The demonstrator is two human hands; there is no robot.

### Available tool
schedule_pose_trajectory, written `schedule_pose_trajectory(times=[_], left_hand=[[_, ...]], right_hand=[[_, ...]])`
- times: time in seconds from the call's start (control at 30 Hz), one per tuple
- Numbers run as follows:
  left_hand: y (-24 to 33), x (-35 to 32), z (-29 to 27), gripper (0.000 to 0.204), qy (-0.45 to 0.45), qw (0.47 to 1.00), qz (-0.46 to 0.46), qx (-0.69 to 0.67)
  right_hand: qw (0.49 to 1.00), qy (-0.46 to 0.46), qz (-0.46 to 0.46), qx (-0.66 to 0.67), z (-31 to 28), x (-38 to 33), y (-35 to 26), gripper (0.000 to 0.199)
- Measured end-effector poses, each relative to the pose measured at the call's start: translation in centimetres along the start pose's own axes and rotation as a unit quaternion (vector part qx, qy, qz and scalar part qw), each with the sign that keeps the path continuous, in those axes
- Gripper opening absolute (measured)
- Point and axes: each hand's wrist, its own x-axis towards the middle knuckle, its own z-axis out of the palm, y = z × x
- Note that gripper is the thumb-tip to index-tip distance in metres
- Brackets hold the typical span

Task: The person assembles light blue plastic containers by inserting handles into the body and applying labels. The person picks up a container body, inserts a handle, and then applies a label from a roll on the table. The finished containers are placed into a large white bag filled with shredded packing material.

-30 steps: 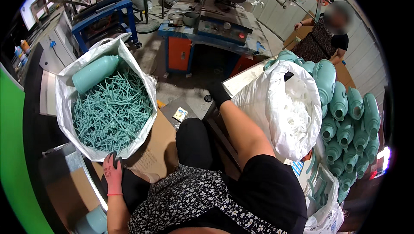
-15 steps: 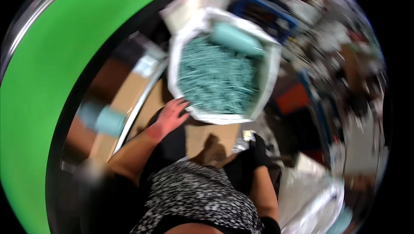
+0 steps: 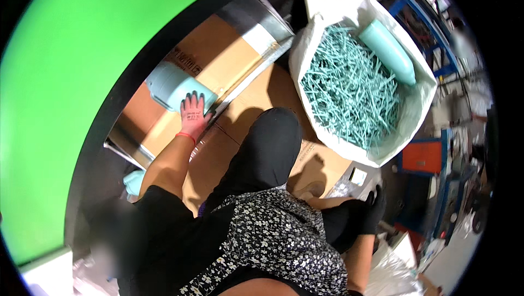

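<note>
My left hand (image 3: 193, 117), in a pinkish-red glove with dark fingertips, has its fingers spread over the near end of a pale teal hollow plastic part (image 3: 174, 87). The part lies on its side on a cardboard-lined ledge (image 3: 226, 42) under the green machine. My right hand (image 3: 373, 211), in a black glove, hovers or rests beside my right knee; its fingers are slightly apart and nothing shows in them. Ahead on the right stands a white sack (image 3: 305, 50) with its mouth wide. Inside are many thin teal plastic strips (image 3: 349, 88) and a teal bottle-like piece (image 3: 387, 50).
A large green machine panel (image 3: 65, 105) with a black edge curves along the left. Another teal piece (image 3: 134, 181) sits by my left elbow. Flattened cardboard (image 3: 218, 148) covers the floor under my legs. Clear plastic bags (image 3: 393, 271) lie at lower right, near blue-framed racks with an orange bin (image 3: 421, 156).
My view has swung left, so the sack appears farther right. My left hand has gone from the sack's rim to the teal part on the ledge. My right hand stays by my knee.
</note>
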Motion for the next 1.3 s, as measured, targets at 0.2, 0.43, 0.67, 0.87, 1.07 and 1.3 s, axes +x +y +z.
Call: schedule_pose_trajectory(times=[0.2,0.43,0.67,0.87,1.07,1.3], left_hand=[[-4.5,3.7,-0.4,0.066,-0.079,0.981,-0.037,0.172],[-0.9,-0.1,-18.7,0.038,0.220,0.948,0.047,-0.226],[1.8,-6.3,-16.0,0.034,0.152,0.657,-0.144,-0.724],[-3.4,-13.5,-5.2,0.034,-0.036,0.654,-0.117,-0.746],[-12.6,-17.8,-1.6,0.033,0.039,0.612,-0.280,-0.739],[-19.8,-15.7,1.8,0.029,0.124,0.404,-0.319,-0.848]], right_hand=[[0.998,-0.052,-0.016,0.022,-1.3,1.0,-3.8,0.033],[0.996,-0.043,0.043,0.062,-3.0,-1.4,-9.3,0.030],[0.977,-0.001,-0.063,0.204,-0.1,0.0,-10.0,0.030],[0.942,-0.093,0.054,0.317,0.1,-0.4,-8.5,0.033],[0.966,-0.087,-0.037,0.242,2.1,-0.4,-7.1,0.032],[0.972,-0.160,-0.064,0.159,1.8,0.2,-10.1,0.031]])
